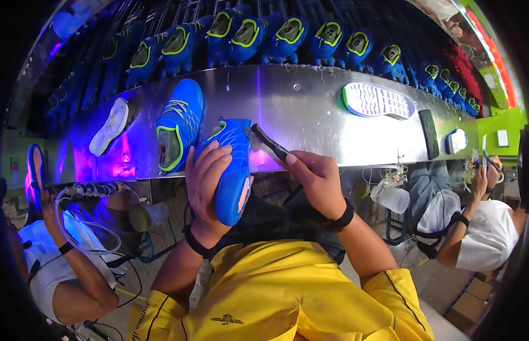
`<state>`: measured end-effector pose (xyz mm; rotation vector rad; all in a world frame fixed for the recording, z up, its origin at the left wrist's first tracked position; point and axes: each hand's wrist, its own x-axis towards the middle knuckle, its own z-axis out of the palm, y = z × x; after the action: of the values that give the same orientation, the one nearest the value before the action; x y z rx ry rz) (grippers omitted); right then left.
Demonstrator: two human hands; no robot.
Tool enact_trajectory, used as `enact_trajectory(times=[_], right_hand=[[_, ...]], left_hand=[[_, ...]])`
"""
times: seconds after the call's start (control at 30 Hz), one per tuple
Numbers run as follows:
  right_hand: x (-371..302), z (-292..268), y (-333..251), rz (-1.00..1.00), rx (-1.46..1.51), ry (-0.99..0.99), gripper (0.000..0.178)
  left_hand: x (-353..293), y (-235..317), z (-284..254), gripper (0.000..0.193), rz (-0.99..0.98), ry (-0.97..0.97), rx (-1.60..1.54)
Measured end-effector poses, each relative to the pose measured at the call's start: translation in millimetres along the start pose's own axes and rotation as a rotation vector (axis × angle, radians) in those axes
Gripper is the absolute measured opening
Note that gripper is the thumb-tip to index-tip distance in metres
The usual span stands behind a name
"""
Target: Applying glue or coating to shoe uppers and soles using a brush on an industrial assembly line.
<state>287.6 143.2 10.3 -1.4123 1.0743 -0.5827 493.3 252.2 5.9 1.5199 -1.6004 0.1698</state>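
Note:
A blue shoe upper (233, 165) with a lime-edged collar is gripped in my left hand (209, 176), its toe pointing down toward me and part of its pinkish underside showing. My right hand (317, 179) is closed round the handle of a dark brush (271, 143). The brush's head reaches up and left, close beside the heel end of the shoe upper; whether they touch I cannot tell. Just left of my left hand, another blue shoe upper (182, 122) with lime collar and pale laces rests on the metal bench (264, 91).
A whitish sole (110, 126) lies at the bench's left; a white-and-purple sole (378, 101) lies at the right, near a dark bar (428, 133). Behind the bench stands a row of blue shoes (290, 37). Co-workers (71, 267) (480, 221) sit on both sides.

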Motion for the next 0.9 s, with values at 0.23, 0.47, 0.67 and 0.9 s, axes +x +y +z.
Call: enact_trajectory(times=[0.23, 0.47, 0.67, 0.9], right_hand=[[-37.4, -13.9, -12.3, 0.244, 0.324, -0.242, 0.026], [-61.0, -11.4, -20.6, 0.017, 0.202, -0.085, 0.027], [-67.6, -18.6, -25.7, -0.073, 0.179, -0.046, 0.02], [-65.2, -34.6, -35.9, -0.39, -0.048, 0.113, 0.017]], left_hand=[[-2.5, -3.1, 2.4, 0.062, 0.015, 0.038, -0.018], [6.7, 9.5, 4.2, 0.056, -0.016, -0.011, 0.036], [28.3, 27.1, 9.7, 0.056, -0.048, -0.041, 0.082], [57.5, 35.7, 18.8, 0.062, -0.09, -0.068, 0.157]])
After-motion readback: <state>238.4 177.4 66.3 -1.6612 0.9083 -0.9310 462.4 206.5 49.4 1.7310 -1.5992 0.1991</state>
